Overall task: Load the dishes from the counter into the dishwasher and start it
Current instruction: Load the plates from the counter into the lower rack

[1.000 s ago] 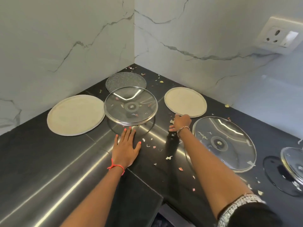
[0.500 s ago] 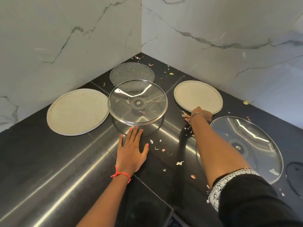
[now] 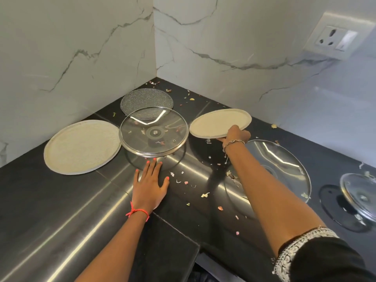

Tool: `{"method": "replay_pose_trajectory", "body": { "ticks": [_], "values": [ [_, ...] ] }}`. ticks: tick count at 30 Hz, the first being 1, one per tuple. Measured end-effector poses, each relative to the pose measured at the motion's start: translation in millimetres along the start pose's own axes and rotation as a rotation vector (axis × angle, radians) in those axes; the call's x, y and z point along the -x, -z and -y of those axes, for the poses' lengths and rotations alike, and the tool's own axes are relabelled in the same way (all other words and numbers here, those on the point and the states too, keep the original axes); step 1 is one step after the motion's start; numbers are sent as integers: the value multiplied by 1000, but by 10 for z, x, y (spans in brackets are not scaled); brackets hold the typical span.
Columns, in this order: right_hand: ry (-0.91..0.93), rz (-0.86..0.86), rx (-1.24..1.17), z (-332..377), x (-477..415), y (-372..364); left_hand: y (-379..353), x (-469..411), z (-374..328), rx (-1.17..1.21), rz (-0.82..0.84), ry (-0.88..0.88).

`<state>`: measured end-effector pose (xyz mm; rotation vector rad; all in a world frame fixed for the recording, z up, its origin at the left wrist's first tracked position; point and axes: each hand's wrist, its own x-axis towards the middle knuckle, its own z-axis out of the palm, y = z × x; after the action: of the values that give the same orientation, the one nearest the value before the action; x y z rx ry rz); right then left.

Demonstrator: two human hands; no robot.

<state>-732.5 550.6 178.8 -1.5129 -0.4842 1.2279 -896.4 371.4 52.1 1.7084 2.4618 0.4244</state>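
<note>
My right hand (image 3: 236, 135) grips the near edge of a small cream plate (image 3: 219, 123), which is tilted up off the black counter (image 3: 61, 200). My left hand (image 3: 149, 184) lies flat on the counter with straight fingers, its tips just short of a glass lid (image 3: 153, 133) sitting rim-up. A larger cream plate (image 3: 81, 147) lies flat to the left. Behind the lid is a grey speckled plate (image 3: 146, 100). A big glass lid (image 3: 280, 165) lies right of my right forearm.
Another glass lid (image 3: 360, 194) rests over a black round lid (image 3: 333, 208) at the far right. Food scraps (image 3: 205, 194) litter the counter. Marble walls meet in the corner behind; a wall socket (image 3: 335, 37) sits upper right. The counter's inner edge drops off near bottom centre.
My right hand has taken hold of the small cream plate's near edge and raised it off the counter. My left hand stays flat in place.
</note>
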Motion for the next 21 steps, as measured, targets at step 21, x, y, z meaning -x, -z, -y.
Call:
{"method": "replay_pose_trajectory", "body": {
  "ticks": [21],
  "values": [
    [71,103,230,246,888,2177,207,1449,-579,191,125,32]
  ]
}}
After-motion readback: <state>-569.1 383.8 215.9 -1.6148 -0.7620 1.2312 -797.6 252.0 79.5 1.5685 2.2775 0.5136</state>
